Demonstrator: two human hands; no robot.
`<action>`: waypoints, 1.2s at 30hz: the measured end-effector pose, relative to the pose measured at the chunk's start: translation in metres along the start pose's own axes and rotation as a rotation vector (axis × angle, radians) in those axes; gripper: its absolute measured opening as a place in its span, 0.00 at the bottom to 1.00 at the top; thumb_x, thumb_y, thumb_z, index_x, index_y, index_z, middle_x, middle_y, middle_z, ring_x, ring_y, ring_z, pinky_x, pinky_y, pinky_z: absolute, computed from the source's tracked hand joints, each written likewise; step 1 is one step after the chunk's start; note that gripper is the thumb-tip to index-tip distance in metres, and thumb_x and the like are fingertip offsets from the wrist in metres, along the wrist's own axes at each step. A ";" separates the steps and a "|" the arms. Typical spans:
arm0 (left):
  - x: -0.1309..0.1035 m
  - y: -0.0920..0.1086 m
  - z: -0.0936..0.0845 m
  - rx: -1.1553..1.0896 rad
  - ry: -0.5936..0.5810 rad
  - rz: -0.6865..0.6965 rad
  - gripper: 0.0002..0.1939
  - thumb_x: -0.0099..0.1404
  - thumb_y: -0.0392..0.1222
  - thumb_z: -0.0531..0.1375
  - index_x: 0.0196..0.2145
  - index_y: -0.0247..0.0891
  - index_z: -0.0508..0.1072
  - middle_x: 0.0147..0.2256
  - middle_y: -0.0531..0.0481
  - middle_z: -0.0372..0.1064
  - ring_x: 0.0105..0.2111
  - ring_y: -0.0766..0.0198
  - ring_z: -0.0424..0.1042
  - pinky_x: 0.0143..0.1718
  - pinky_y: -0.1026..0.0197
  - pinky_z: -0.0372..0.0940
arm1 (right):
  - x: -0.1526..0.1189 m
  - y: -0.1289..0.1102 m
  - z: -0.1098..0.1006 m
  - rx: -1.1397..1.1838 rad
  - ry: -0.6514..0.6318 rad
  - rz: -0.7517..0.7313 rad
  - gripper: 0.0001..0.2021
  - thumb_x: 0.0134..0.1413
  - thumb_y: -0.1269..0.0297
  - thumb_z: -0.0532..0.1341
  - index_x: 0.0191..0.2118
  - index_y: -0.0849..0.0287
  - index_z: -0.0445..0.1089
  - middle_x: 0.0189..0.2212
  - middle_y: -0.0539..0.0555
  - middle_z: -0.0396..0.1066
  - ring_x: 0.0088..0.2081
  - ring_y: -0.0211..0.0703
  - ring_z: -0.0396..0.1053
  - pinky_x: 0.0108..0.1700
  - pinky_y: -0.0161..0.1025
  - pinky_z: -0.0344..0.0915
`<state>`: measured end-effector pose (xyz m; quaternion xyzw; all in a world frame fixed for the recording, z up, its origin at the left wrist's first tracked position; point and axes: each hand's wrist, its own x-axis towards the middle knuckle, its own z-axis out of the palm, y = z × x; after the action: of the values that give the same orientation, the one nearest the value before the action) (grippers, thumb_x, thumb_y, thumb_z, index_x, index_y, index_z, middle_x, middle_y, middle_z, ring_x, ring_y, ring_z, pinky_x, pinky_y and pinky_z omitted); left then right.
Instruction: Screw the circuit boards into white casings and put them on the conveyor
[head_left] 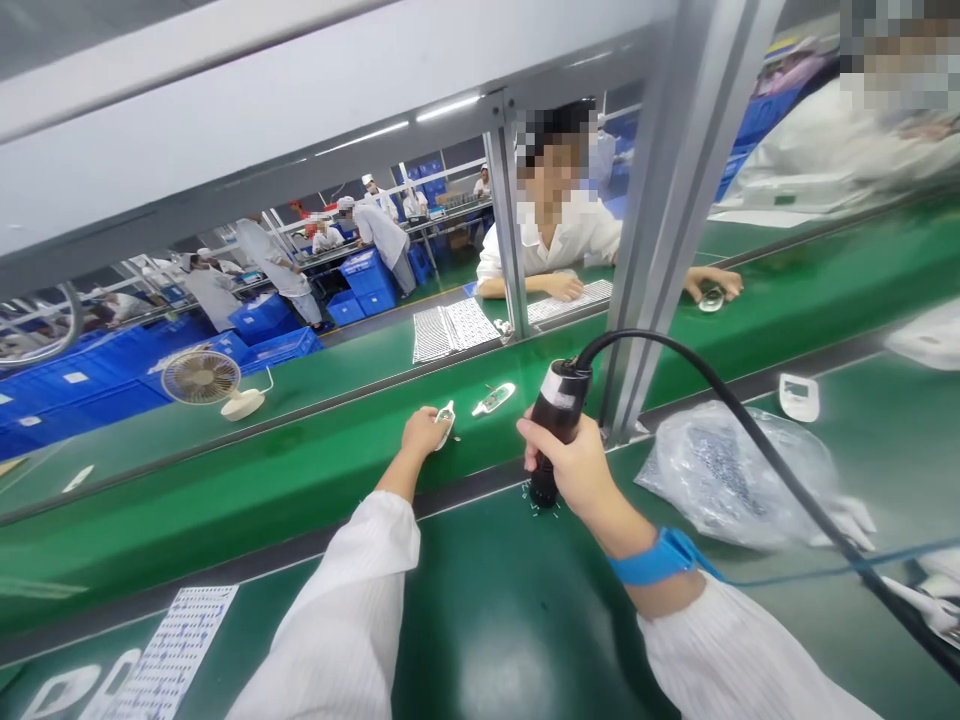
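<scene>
Stretched out over the green conveyor belt [300,463], my left hand [425,431] grips a small white plastic part [445,425] with an oval frame shape. A similar white part [494,399] lies on the belt just right of it. My right hand [564,456] is wrapped round a black cylindrical electric screwdriver [557,410], held upright with its lower end near the edge of the green work surface. Small screws [537,500] show around that lower end. A thick black cable leaves the tool's top and runs right. A blue band [660,560] circles my right wrist.
A clear bag of screws [720,470] and a white frame [799,397] lie on the right. A metal post [671,220] rises beyond my right hand. Across the belt, a person's hand [712,287] holds a part. A small fan [202,378] and dotted sheet [176,640] are left.
</scene>
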<state>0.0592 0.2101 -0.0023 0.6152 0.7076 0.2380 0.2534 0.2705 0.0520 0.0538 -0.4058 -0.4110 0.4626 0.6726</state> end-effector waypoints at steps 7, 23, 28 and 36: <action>-0.062 0.007 -0.011 -0.364 0.059 -0.018 0.11 0.58 0.41 0.65 0.39 0.38 0.71 0.35 0.48 0.74 0.33 0.61 0.74 0.35 0.62 0.66 | 0.000 -0.007 0.000 0.038 0.011 -0.019 0.15 0.48 0.56 0.71 0.31 0.60 0.69 0.16 0.47 0.66 0.17 0.40 0.64 0.24 0.38 0.64; -0.233 -0.045 0.015 -0.727 -0.037 0.052 0.24 0.60 0.45 0.62 0.53 0.45 0.65 0.37 0.49 0.70 0.35 0.57 0.71 0.39 0.54 0.66 | -0.012 -0.006 -0.003 0.143 0.101 -0.020 0.16 0.41 0.57 0.74 0.31 0.59 0.70 0.16 0.47 0.65 0.16 0.40 0.65 0.21 0.37 0.64; -0.242 -0.048 0.006 -0.086 0.140 0.254 0.11 0.60 0.42 0.62 0.42 0.47 0.74 0.34 0.47 0.72 0.37 0.50 0.70 0.39 0.50 0.61 | -0.025 -0.007 0.014 0.153 0.054 -0.005 0.15 0.43 0.57 0.73 0.32 0.57 0.69 0.16 0.47 0.65 0.17 0.41 0.65 0.21 0.38 0.64; -0.249 -0.057 -0.005 0.267 0.216 0.306 0.10 0.65 0.53 0.63 0.36 0.45 0.77 0.30 0.46 0.72 0.32 0.51 0.68 0.34 0.52 0.56 | -0.046 -0.004 0.036 0.076 -0.051 -0.010 0.13 0.48 0.58 0.71 0.34 0.57 0.69 0.16 0.46 0.65 0.17 0.41 0.65 0.22 0.38 0.63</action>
<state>0.0413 -0.0441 -0.0189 0.7143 0.6544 0.2423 0.0533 0.2272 0.0129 0.0618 -0.3660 -0.4123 0.4848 0.6790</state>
